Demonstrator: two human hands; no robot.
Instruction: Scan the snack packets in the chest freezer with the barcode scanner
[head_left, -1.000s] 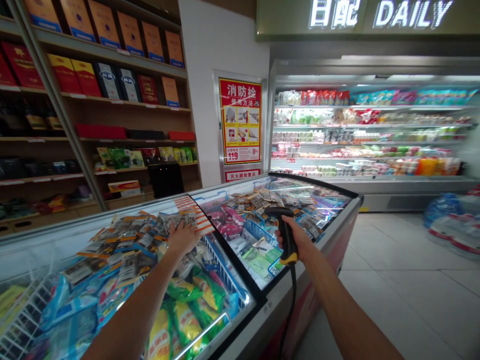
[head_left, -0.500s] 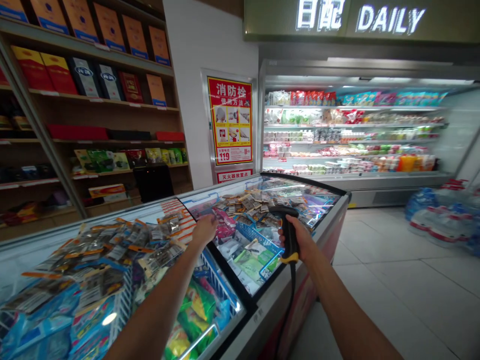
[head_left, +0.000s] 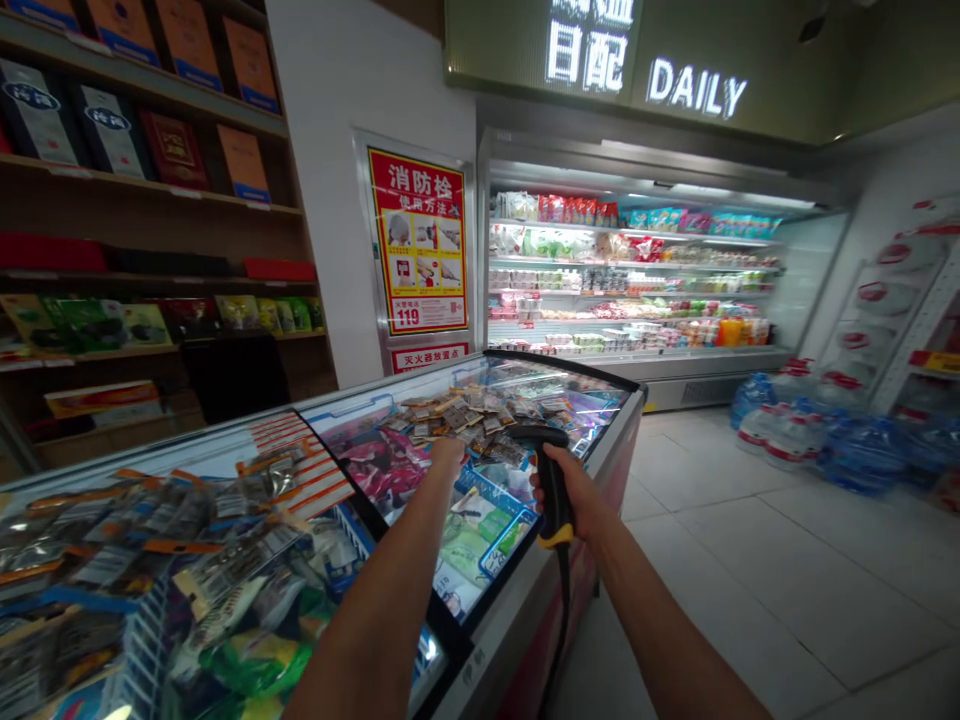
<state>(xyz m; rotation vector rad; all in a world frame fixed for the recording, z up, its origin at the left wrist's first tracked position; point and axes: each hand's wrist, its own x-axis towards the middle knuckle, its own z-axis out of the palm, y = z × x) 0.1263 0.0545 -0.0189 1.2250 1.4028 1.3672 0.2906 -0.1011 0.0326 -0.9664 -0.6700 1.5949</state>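
My right hand (head_left: 583, 492) is wrapped round the handle of a black and yellow barcode scanner (head_left: 553, 510), whose head points left over the freezer. A cord runs down from its grip. My left hand (head_left: 448, 453) is stretched out over the glass top, at the near edge of a pile of small snack packets (head_left: 480, 415). Its fingers are turned away from me, so I cannot see whether they touch or hold a packet. More packets with orange and blue edges (head_left: 161, 515) lie heaped on the left half of the chest freezer (head_left: 517, 610).
Inside the freezer, a blue basket (head_left: 504, 497) holds green and white bags. Shelves of boxes (head_left: 176, 150) stand at the left, and a lit dairy cooler (head_left: 637, 275) at the back. Bottled water packs (head_left: 780, 435) sit on the tiled floor (head_left: 720, 560) at right.
The view has swung to the right. My left hand has moved from the freezer's middle divider rightward to the far packet pile. The scanner stays in my right hand.
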